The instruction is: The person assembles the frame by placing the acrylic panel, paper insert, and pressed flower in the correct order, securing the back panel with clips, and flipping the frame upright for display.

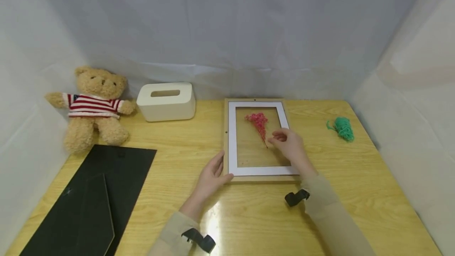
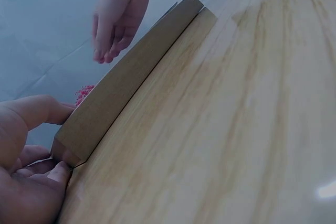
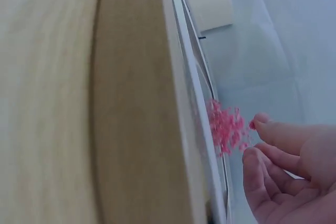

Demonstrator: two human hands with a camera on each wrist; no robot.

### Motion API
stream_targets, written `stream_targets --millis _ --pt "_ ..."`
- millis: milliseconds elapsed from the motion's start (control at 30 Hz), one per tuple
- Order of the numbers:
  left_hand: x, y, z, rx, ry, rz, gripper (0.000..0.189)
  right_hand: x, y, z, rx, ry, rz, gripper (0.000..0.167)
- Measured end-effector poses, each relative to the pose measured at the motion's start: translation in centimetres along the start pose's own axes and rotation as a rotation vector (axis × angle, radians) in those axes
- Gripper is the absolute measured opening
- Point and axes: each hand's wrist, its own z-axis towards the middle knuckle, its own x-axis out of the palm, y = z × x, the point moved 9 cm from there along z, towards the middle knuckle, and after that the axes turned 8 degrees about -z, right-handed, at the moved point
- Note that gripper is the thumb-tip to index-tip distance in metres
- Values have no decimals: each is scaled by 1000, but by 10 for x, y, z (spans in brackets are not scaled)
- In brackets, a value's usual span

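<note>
Table (image 1: 170, 161), one frame (image 1: 263, 171), one sprig (image 1: 258, 121), two hands (image 1: 209, 176) (image 1: 290, 146)

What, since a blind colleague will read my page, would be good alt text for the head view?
A person's left hand holds the near left corner of a wooden frame, the right hand poised by the stem of a pink flower sprig inside a white border. Also on the table: a teddy bear, a tissue box, a black panel and green yarn.
</note>
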Motion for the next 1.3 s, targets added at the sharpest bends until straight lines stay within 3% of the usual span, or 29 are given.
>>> stream_targets --millis 133,300,400,700,900,1100,1200,1300 --pt "1 -1 0 -1 -1 -1 79 -11 -5 -16 -76 -29 55 31" --pt "1 -3 -1 1 -1 -7 79 -19 -15 -39 -144 -29 224 37" --pt "1 -4 -1 4 3 -8 79 -23 -23 -53 -175 -55 271 41" --pt "0 0 0 -2 1 -3 79 -35 -43 -77 -148 -127 311 46" --pt "0 0 0 -3 3 -6 80 -31 -57 -85 -150 -87 285 59" --pt "0 -1 -2 -4 2 -11 80 -19 -70 -92 -163 21 270 87" --pt "0 -1 -2 -7 -3 -20 80 -15 -72 -95 -127 73 264 95" --pt "-1 -1 -1 -22 -19 -12 78 -13 -76 -96 -64 99 190 96"
